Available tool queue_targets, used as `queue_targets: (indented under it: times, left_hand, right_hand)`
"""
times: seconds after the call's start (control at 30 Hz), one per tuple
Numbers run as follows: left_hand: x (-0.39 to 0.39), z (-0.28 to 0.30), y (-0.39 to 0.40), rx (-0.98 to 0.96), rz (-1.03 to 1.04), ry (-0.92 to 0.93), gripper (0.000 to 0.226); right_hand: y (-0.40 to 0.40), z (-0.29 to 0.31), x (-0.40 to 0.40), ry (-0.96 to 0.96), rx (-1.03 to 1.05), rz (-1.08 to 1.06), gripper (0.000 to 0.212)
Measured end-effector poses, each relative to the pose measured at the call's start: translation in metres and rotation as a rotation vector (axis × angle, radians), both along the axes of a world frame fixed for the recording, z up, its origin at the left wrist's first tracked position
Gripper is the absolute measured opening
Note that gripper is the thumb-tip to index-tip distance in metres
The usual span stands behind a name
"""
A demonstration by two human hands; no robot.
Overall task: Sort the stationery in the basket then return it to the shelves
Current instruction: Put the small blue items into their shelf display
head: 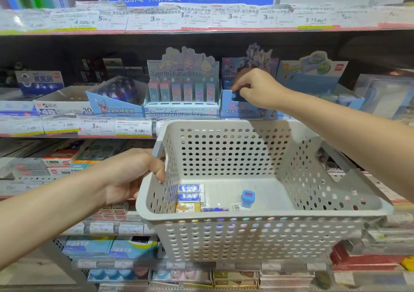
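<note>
My left hand (132,175) grips the left rim of a beige perforated basket (257,238) held in front of the shelves. Inside it lie two blue-and-white erasers (190,192), a yellow packet (187,207), a flat purple item (215,209) and a small blue sharpener (247,198). My right hand (255,89) reaches over the basket to a blue display box (242,110) on the middle shelf. Its fingers pinch a small dark blue item (236,94) at the box's opening.
A Sanrio eraser display (182,90) stands left of the blue box, another blue display (313,79) to its right. Price labels (134,128) line the shelf edges. Lower shelves hold boxed erasers (58,161) and packs of paper (109,247).
</note>
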State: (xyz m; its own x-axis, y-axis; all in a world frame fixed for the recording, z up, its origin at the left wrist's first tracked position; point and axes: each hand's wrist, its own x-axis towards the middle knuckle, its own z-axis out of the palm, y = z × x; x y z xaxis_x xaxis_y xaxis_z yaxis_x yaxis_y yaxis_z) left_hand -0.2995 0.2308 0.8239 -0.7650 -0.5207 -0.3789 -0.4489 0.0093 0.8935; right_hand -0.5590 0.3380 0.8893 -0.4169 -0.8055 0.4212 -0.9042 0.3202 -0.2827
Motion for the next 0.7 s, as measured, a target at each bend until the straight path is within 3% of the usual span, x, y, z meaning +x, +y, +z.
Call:
queue_targets:
  times: [0.2,0.4,0.47,0.53,0.6,0.63,0.7]
  left_hand:
    - [0.000,0.002,0.003,-0.009,0.045,-0.008,0.039]
    - [0.000,0.002,0.001,-0.012,0.022,-0.015,0.055]
    - [-0.001,0.002,0.001,-0.023,0.011,-0.016,0.055]
    - [-0.002,0.004,0.002,-0.020,-0.002,-0.012,0.053]
    - [-0.002,0.006,0.003,-0.018,-0.008,-0.013,0.056]
    - [-0.002,0.007,0.003,-0.019,-0.009,-0.016,0.058]
    - [-0.002,0.008,0.004,-0.023,-0.015,-0.021,0.060]
  right_hand:
    - [-0.001,0.009,0.000,0.028,0.103,-0.003,0.050]
    - [0.006,0.005,-0.007,-0.058,0.070,-0.014,0.055]
    - [0.007,0.000,-0.008,-0.023,0.004,-0.011,0.055]
    - [0.011,-0.005,-0.003,0.089,-0.194,-0.001,0.049]
    - [0.020,-0.011,0.012,0.173,-0.375,0.141,0.035]
    - [0.027,-0.014,0.021,0.195,-0.353,0.257,0.030]
    - [0.038,-0.021,0.040,0.224,-0.091,0.433,0.025]
